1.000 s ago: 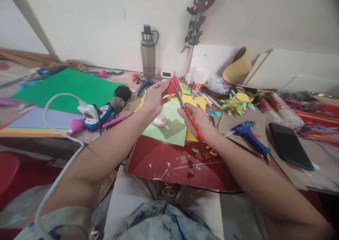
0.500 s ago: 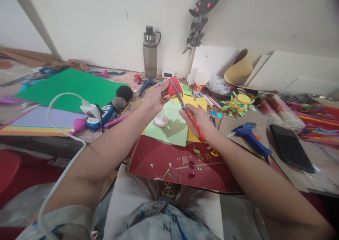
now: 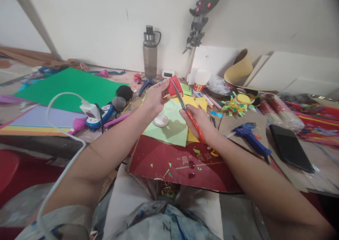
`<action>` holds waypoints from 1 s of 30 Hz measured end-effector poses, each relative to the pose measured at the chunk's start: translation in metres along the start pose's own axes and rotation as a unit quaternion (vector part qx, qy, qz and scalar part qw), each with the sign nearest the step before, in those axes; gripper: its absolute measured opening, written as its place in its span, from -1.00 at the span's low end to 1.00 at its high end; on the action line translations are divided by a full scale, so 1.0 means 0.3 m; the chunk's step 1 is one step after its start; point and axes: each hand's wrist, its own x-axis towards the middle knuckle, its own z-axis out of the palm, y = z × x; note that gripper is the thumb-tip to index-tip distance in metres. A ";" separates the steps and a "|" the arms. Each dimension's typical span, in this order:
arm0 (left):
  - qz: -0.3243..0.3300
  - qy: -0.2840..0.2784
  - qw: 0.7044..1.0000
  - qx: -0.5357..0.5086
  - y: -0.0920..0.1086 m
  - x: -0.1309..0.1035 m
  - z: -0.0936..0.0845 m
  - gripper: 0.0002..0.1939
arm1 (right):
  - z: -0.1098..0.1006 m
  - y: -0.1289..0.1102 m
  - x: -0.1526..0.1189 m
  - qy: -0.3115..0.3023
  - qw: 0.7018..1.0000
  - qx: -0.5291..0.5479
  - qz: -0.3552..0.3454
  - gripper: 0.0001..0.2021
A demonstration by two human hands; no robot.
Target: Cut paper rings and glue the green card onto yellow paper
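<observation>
My left hand (image 3: 156,98) pinches a small curved red piece of a paper cup (image 3: 173,88) above the table. In my right hand (image 3: 199,121) is a pair of scissors (image 3: 194,121) with orange-red handles. Their blades point up and to the left, lying against the red piece; whether they cut into it I cannot make out. Beneath my hands are a light green sheet of paper (image 3: 173,135) and a yellow sheet (image 3: 192,136). A round white disc with a thin rim (image 3: 161,121) rests on the green sheet.
A blue glue gun (image 3: 250,137) and a black phone (image 3: 291,147) lie at right. Behind stand a grey bottle (image 3: 150,56) and a red-and-white paper cup (image 3: 200,81). At left are a green sheet (image 3: 71,89) and a plug with a white cable (image 3: 90,109). Scraps dot the red board (image 3: 159,158).
</observation>
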 end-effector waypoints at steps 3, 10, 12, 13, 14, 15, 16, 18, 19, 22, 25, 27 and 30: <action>-0.001 0.002 1.000 0.002 -0.001 0.001 -0.002 -0.76 | 0.001 0.003 0.000 0.005 1.000 -0.003 -0.003 -0.51; 0.015 -0.010 1.000 0.009 -0.012 0.010 -0.014 -0.77 | 0.001 0.010 0.000 0.011 1.000 -0.008 -0.016 -0.50; 0.020 -0.012 1.000 0.012 -0.014 0.011 -0.015 -0.78 | 0.001 0.009 0.002 0.013 1.000 -0.009 -0.020 -0.50; 0.021 -0.011 1.000 0.015 -0.014 0.011 -0.015 -0.78 | 0.001 0.008 0.002 0.014 1.000 -0.011 -0.022 -0.49; 0.022 -0.010 1.000 0.017 -0.014 0.011 -0.015 -0.78 | 0.001 0.007 0.003 0.016 1.000 -0.012 -0.023 -0.49; 0.022 -0.009 1.000 0.019 -0.014 0.011 -0.014 -0.78 | 0.001 0.007 0.003 0.018 0.999 -0.014 -0.025 -0.48; 0.023 -0.008 1.000 0.019 -0.014 0.011 -0.014 -0.79 | 0.001 0.007 0.003 0.019 0.999 -0.015 -0.026 -0.48; 0.024 -0.012 1.000 0.015 -0.015 0.011 -0.014 -0.79 | 0.000 0.007 0.002 0.019 0.999 -0.017 -0.028 -0.48; 0.025 -0.015 0.999 0.013 -0.015 0.010 -0.014 -0.79 | -0.001 0.006 0.002 0.019 0.999 -0.018 -0.030 -0.48; 0.029 -0.019 0.999 0.015 -0.015 0.009 -0.013 -0.76 | -0.001 0.006 0.001 0.023 0.999 -0.024 -0.033 -0.48; 0.032 -0.012 0.999 0.027 -0.012 0.007 -0.010 -0.72 | 0.001 0.012 0.004 0.025 0.999 -0.021 -0.030 -0.49; 0.037 -0.005 0.999 0.038 -0.006 0.005 -0.008 -0.70 | 0.003 0.019 0.007 0.016 1.000 -0.001 -0.022 -0.50; 0.057 0.002 0.997 0.059 0.005 -0.001 -0.005 -0.66 | 0.005 0.030 0.010 -0.012 0.998 0.061 -0.014 -0.50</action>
